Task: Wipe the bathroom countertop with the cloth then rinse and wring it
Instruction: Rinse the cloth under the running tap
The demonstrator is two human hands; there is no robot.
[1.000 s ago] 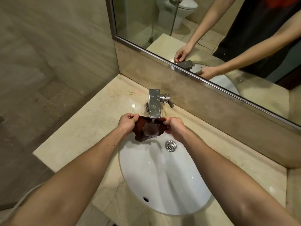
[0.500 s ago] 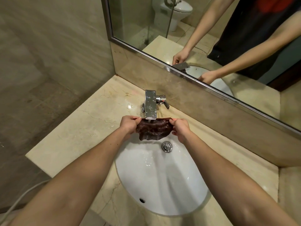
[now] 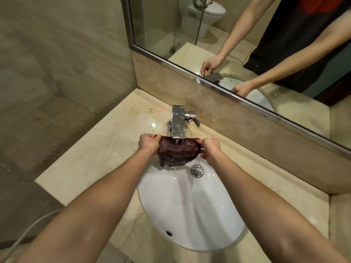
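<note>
Past the left edge of the countertop, low down, we see a thin white cord. The countertop is pale stone with thin cracks. It shines with wet near its back edge, just left of the tap.

Next comes our left hand. Its fingers and thumb are curled tight on the left end of the cloth. The cloth is dark red-brown and soaked. We hold it stretched out between both hands, over the back edge of the sink. It sits right under the tap, and its loose lower part hangs down toward the bowl.

The tap is a shiny metal block at the back edge of the countertop, with spots on top. Its handle sticks out on the right side. A thin stream of water falls from the tap onto the middle of the cloth.

Our right hand pinches the right end of the cloth with curled fingers.

The sink is a white oval bowl set into the countertop. Inside, it is wet, with small drops on it. A round metal plug sits at the back of the bowl, just below the cloth. A small dark hole is in the wall near the front.

Along the back runs a mirror. In it we see both hands again and a white toilet.
</note>
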